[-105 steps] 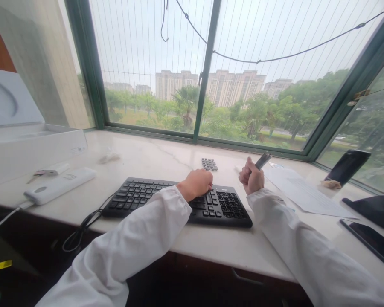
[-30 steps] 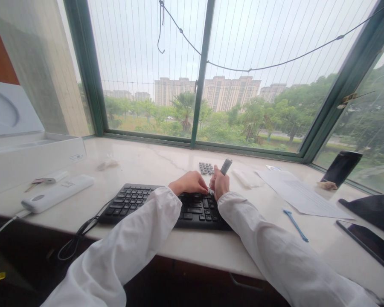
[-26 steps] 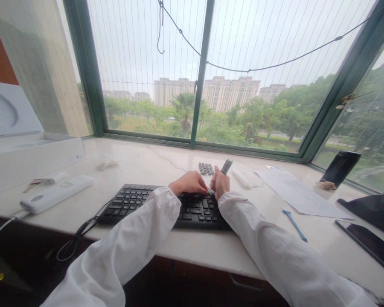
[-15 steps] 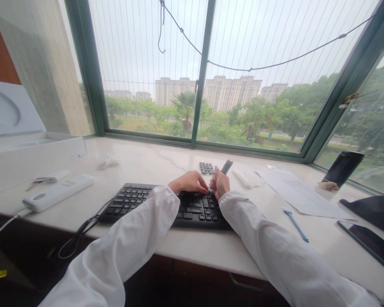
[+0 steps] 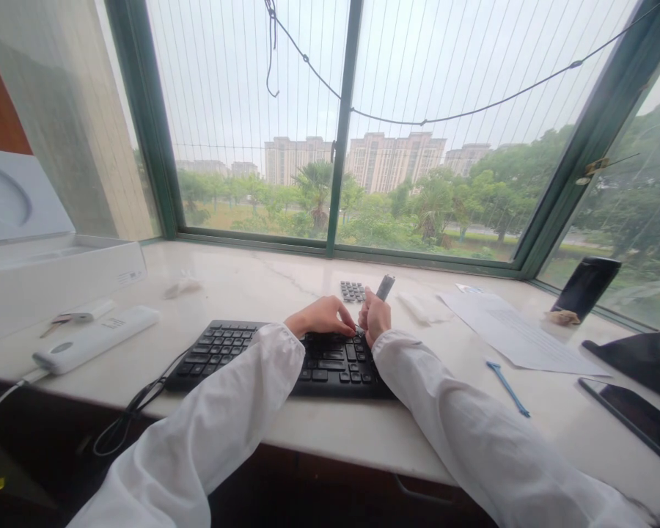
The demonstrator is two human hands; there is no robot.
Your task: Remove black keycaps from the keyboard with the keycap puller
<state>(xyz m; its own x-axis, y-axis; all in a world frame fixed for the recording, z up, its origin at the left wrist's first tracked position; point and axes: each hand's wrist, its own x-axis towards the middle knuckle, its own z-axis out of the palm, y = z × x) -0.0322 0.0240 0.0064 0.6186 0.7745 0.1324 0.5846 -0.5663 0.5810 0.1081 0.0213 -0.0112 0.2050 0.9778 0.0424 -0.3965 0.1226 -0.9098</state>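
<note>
A black keyboard point(image 5: 333, 364) lies on the white counter, partly covered by my forearms. Over its upper right part, my left hand point(image 5: 324, 317) is closed, thumb and finger brought together low at the keys; whatever it pinches is too small to make out. Right beside it, my right hand point(image 5: 375, 317) is wrapped around a grey-handled tool point(image 5: 385, 287). The handle sticks up above the fist, and its lower end is down by the keyboard, mostly hidden. Just behind the hands, several loose keycaps point(image 5: 353, 291) sit in neat rows on the counter.
On the left are a white power strip point(image 5: 104, 339), a key point(image 5: 60, 320) and an open white box point(image 5: 60, 279). To the right lie a paper sheet point(image 5: 511, 330), a blue plastic tool point(image 5: 507, 389), a phone point(image 5: 635, 418) and a dark upright device point(image 5: 587, 290). A cable point(image 5: 135, 403) hangs over the front edge.
The camera view has shifted slightly. Both hands stay at the same spot on the keyboard, and a small light piece now shows more between them.
</note>
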